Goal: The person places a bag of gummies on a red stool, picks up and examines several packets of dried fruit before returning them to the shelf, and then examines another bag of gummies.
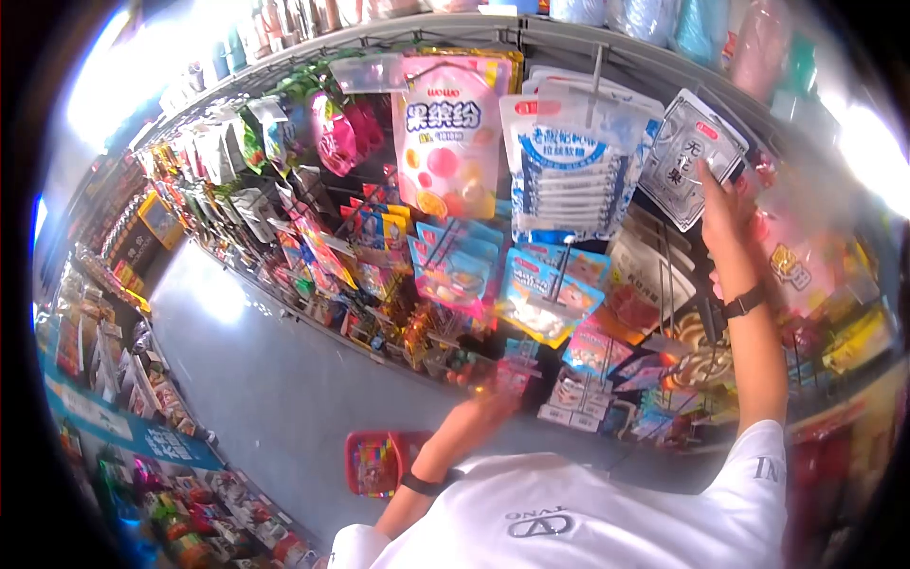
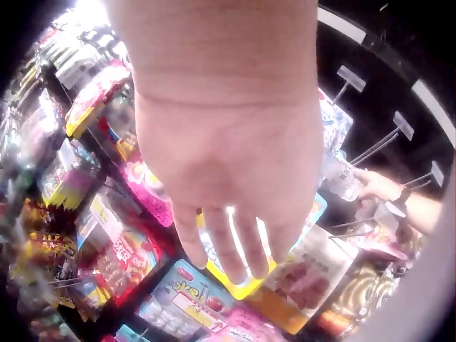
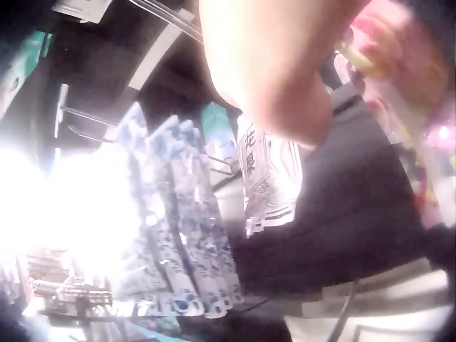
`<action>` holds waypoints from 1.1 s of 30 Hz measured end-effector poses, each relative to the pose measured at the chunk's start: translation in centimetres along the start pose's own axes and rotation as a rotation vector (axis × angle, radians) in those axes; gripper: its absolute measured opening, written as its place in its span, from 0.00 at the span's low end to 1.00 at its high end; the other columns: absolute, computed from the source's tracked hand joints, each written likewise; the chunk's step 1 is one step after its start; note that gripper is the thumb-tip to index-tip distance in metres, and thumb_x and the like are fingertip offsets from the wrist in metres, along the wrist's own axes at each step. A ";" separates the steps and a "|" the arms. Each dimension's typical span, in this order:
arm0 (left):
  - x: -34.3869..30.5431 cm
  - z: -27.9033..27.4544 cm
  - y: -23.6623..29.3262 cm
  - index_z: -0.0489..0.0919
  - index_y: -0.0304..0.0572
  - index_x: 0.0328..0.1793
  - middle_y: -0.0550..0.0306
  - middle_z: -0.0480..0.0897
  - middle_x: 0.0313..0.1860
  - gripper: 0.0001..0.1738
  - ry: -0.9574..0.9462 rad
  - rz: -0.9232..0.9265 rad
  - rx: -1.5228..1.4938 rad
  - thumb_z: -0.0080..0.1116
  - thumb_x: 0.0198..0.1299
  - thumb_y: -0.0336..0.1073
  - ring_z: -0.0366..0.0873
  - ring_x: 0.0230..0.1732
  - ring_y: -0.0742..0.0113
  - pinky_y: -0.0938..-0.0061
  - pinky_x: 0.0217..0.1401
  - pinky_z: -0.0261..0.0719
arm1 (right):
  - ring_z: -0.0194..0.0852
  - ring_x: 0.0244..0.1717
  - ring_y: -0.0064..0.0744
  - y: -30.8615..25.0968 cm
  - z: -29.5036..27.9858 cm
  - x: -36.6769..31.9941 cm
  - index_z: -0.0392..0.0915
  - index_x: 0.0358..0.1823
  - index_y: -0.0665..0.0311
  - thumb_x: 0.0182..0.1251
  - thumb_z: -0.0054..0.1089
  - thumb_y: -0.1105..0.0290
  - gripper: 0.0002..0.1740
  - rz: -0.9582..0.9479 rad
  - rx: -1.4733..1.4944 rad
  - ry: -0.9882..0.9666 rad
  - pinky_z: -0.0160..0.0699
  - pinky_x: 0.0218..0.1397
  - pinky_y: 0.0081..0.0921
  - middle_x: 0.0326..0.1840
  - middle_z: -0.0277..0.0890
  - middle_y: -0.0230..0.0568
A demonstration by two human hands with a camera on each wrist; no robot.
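Observation:
My right hand [image 1: 726,220] grips a silver-white packet [image 1: 679,171] with dark lettering, the thumb on its front, at the upper right of the rack. The right wrist view shows that hand [image 3: 288,100] above the packet [image 3: 274,182], its fingertips hidden. Blue-and-white bags [image 1: 569,180] hang just left of the packet. Low in the head view, my left hand [image 1: 485,410] is blurred near small hanging packs. In the left wrist view that hand [image 2: 228,164] has its fingers loosely spread in front of a yellow-edged bag [image 2: 239,287] and holds nothing.
A pink fruit-sweets bag [image 1: 450,142] and rows of colourful packs hang on hooks to the left. A red basket [image 1: 408,446] with packs inside stands on the grey floor [image 1: 275,379]. Another stocked shelf [image 1: 123,436] lines the lower left.

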State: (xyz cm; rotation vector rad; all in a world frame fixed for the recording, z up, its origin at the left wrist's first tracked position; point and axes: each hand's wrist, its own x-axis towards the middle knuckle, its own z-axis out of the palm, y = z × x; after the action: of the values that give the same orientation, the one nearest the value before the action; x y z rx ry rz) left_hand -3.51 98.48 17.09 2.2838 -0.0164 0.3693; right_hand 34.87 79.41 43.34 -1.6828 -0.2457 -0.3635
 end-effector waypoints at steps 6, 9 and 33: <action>0.4 -0.7 0.8 0.82 0.39 0.49 0.45 0.84 0.42 0.10 -0.044 -0.011 -0.164 0.56 0.66 0.33 0.82 0.42 0.45 0.58 0.44 0.80 | 0.75 0.58 0.27 -1.5 -2.9 -4.9 0.74 0.62 0.72 0.68 0.67 0.64 0.26 -0.112 0.450 -0.147 0.70 0.63 0.25 0.59 0.79 0.41; 0.4 -0.8 0.3 0.83 0.39 0.48 0.46 0.84 0.42 0.09 -0.016 0.026 -0.246 0.58 0.63 0.29 0.83 0.43 0.45 0.60 0.44 0.81 | 0.77 0.56 0.26 -2.1 -4.8 -7.8 0.74 0.62 0.69 0.69 0.66 0.66 0.24 0.020 0.532 -0.172 0.73 0.61 0.25 0.59 0.79 0.39; -7.1 -0.2 6.1 0.78 0.30 0.50 0.51 0.85 0.42 0.17 -0.118 -0.216 -0.863 0.49 0.76 0.40 0.83 0.47 0.66 0.71 0.55 0.79 | 0.84 0.47 0.28 -10.2 -13.1 -23.4 0.75 0.58 0.65 0.75 0.56 0.58 0.20 0.184 0.769 -0.362 0.87 0.49 0.30 0.52 0.82 0.39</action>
State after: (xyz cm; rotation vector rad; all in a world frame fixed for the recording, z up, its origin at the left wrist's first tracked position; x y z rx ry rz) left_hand -11.20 93.79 19.72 1.4298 0.0095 0.0771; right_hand 8.25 69.06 45.42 -0.9833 -0.4298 0.1733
